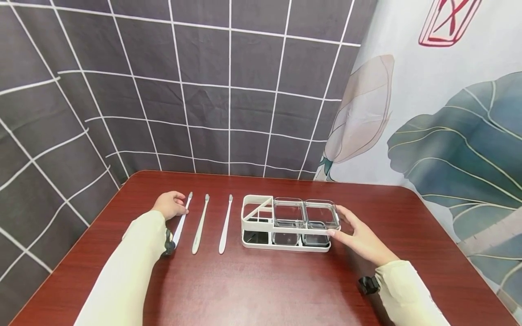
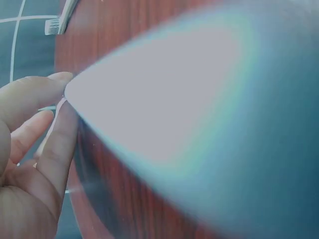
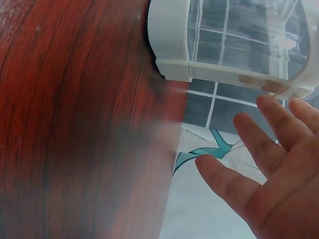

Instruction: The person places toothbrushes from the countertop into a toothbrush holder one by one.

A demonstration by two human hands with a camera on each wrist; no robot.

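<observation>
My left hand (image 1: 169, 205) pinches the leftmost toothbrush (image 1: 180, 225), a white one, between thumb and fingertips near its bristle end. In the left wrist view its handle (image 2: 159, 94) looms large and blurred before the camera. Two more white toothbrushes lie to its right: the middle one (image 1: 199, 227) and the far one (image 1: 225, 227). A white toothbrush holder (image 1: 257, 226) stands right of them, with two clear cups (image 1: 288, 213) in it and a slotted section at its left. My right hand (image 1: 360, 235) is at the holder's right end, fingers spread, fingertips right at its edge.
The reddish-brown table (image 1: 253, 290) carries everything. A dark curtain with white grid lines (image 1: 204, 104) hangs behind and to the left, and a leaf-patterned curtain (image 1: 408, 113) at the right. Black straps sit on both wrists.
</observation>
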